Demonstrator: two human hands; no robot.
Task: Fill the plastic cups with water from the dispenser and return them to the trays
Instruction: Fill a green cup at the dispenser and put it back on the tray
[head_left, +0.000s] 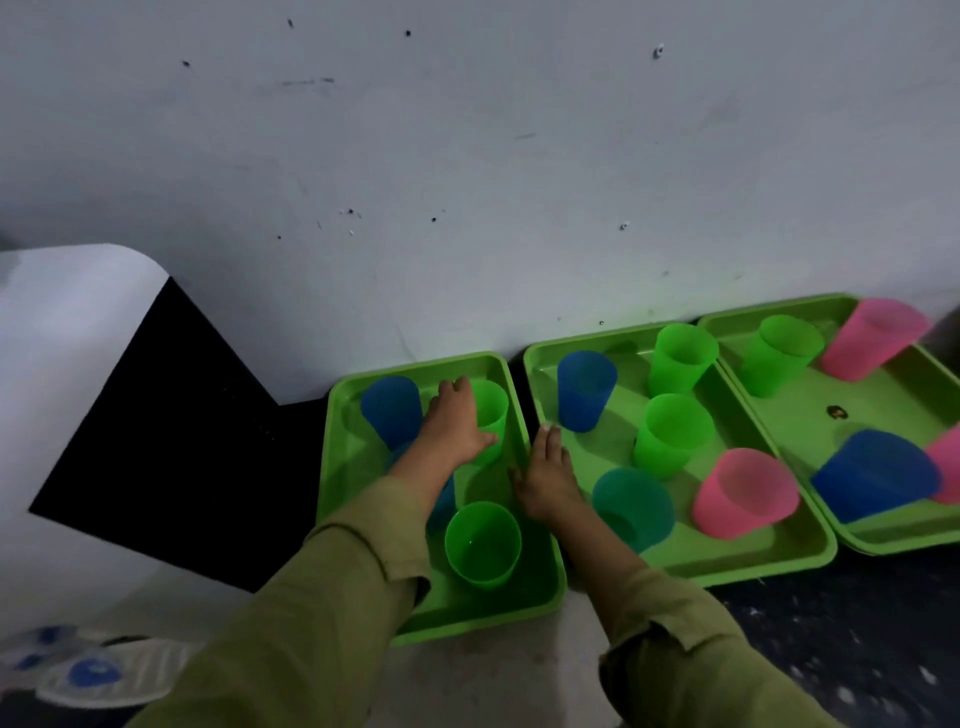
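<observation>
Against the foot of a scuffed white wall (519, 156), three green trays sit side by side on a dark speckled surface (857, 649). On the left tray (358, 447), the left hand (452, 431) is wrapped around a green cup (491, 415) at the tray's back right, fingers curled over its far side and thumb on the near side. A blue cup (390, 410) stands just beside that hand, another blue cup (444, 501) is mostly hidden under the olive sleeve (332, 597), and a second green cup (483, 543) stands upright near the front. The right hand (548, 480) lies flat with fingers loosely spread, holding nothing, over the adjoining rims of the left and middle trays. The middle tray (727, 564) carries a blue cup (586, 389), two green cups (681, 358) (671, 434), a teal cup (634, 506) and a pink cup (745, 491). The right tray (883, 400) holds a green (782, 353), a pink (872, 338) and a blue cup (875, 475), with another pink cup (948, 462) cut by the frame edge. At far left stands the white dispenser (62, 389), well apart from the cups.
</observation>
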